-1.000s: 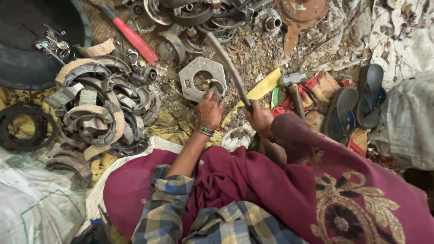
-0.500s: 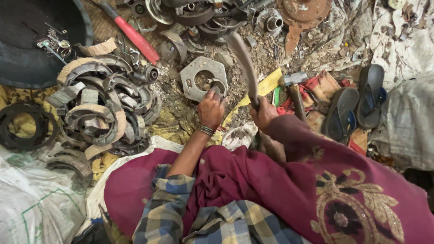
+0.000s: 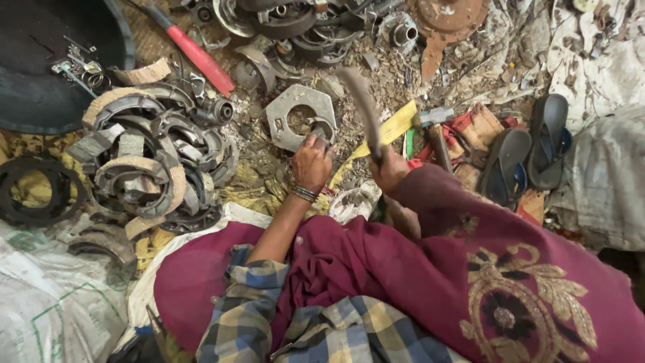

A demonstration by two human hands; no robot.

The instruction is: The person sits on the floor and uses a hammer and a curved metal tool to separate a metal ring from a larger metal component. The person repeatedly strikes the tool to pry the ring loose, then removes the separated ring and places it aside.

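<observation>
My left hand [image 3: 310,163] rests on the near edge of a grey hexagonal metal plate [image 3: 287,114] with a round hole, pinching a small metal part against it. My right hand [image 3: 388,169] grips the handle of a curved, blurred metal tool [image 3: 361,107] that is raised over the plate. A maroon shawl with gold embroidery [image 3: 470,269] covers my right arm and lap. A bracelet sits on my left wrist.
A heap of curved brake shoes [image 3: 148,168] lies to the left, beside a black ring [image 3: 37,191] and a dark tyre [image 3: 47,60]. A red-handled tool [image 3: 198,59], rusty parts [image 3: 443,20], a hammer [image 3: 433,131] and dark sandals [image 3: 527,158] ring the plate.
The curved tool in my right hand has swung, its tip shifting right and nearer over the plate. My left hand stays at the plate's edge.
</observation>
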